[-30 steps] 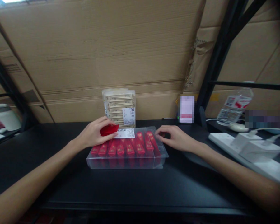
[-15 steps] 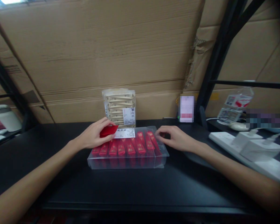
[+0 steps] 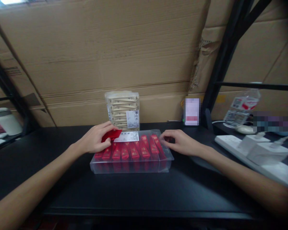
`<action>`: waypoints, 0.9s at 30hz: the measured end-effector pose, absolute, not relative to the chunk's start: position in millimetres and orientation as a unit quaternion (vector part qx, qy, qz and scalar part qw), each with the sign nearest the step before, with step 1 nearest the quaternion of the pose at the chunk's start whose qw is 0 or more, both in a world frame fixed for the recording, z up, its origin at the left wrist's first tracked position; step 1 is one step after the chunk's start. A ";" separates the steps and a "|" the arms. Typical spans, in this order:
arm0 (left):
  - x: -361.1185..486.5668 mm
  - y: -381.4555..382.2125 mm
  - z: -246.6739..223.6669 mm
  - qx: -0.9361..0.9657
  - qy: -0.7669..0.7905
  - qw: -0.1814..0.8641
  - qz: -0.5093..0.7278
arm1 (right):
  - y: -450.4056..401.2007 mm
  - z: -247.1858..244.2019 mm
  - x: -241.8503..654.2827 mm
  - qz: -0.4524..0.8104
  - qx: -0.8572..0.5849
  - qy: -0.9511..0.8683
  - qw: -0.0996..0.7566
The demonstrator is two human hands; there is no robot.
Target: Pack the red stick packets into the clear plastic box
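Observation:
A clear plastic box [image 3: 129, 166] with red wrapped packets [image 3: 135, 152] in slanted rows lies in front of me. A white printed label [image 3: 127, 136] sits on its far part. My left hand [image 3: 96, 138] is over the box's far left corner, thumb and fingers closed around a small flat red packet [image 3: 113, 134]. That packet's left part is hidden by my hand. At the box's far right edge is my right hand [image 3: 180, 141], its fingers curled and its fingertips against the clear plastic.
Behind the box, a clear pack of cream packets [image 3: 122, 108] stands against the cardboard wall [image 3: 105, 48]. A phone [image 3: 192, 111] leans further right. A white power strip [image 3: 228, 142] with plugs, a water bottle [image 3: 242, 107] and a white flask [image 3: 7, 120] lie toward the sides.
My left thumb has drawn back left, off the label, and more of the label shows. The red packet has shifted slightly. My right hand and the box stay in place.

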State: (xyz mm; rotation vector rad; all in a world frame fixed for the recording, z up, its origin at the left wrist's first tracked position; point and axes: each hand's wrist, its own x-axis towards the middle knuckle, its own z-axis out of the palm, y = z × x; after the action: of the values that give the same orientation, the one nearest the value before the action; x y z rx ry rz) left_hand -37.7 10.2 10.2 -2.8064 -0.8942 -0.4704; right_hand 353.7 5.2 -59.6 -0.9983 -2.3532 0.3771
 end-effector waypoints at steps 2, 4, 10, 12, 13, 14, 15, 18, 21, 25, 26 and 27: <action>-37.0 9.4 10.6 -0.936 -0.300 0.086 -0.160 | 5.4 -59.6 354.0 0.146 -0.371 -0.875 0.273; -36.8 9.1 10.7 -0.935 -0.302 0.093 -0.163 | 5.1 -59.4 354.3 0.148 -0.372 -0.875 0.271; -38.0 10.2 9.8 -0.931 -0.304 0.104 -0.175 | 4.3 -59.3 353.9 0.150 -0.374 -0.875 0.268; -38.8 10.8 9.3 -0.930 -0.303 0.106 -0.179 | 4.6 -59.4 353.6 0.153 -0.374 -0.875 0.267; -39.3 11.2 8.9 -0.930 -0.302 0.106 -0.181 | 4.8 -59.5 353.6 0.155 -0.373 -0.875 0.267; -39.7 11.6 8.4 -0.930 -0.300 0.105 -0.183 | 4.9 -59.5 353.6 0.156 -0.373 -0.875 0.267; -40.1 11.9 7.9 -0.930 -0.300 0.103 -0.186 | 5.0 -59.5 353.6 0.157 -0.374 -0.875 0.265; -40.7 12.5 6.0 -0.930 -0.297 0.093 -0.196 | 4.9 -59.5 353.7 0.162 -0.374 -0.874 0.263; -40.7 12.3 4.7 -0.930 -0.293 0.088 -0.205 | 5.0 -59.6 353.6 0.161 -0.374 -0.874 0.265; -40.3 12.2 4.1 -0.933 -0.287 0.079 -0.204 | 5.1 -59.5 353.9 0.155 -0.377 -0.874 0.266; -40.2 12.4 3.8 -0.933 -0.285 0.076 -0.204 | 5.0 -59.4 353.9 0.152 -0.380 -0.873 0.266; -40.1 12.6 3.5 -0.934 -0.285 0.074 -0.204 | 4.7 -59.2 354.0 0.148 -0.383 -0.872 0.266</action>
State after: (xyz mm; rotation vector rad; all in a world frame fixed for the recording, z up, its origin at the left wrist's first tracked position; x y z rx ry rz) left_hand -40.1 12.6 3.5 -2.8030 -0.8566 -0.6120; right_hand 354.0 4.7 -59.2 -1.0342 -2.3541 0.3991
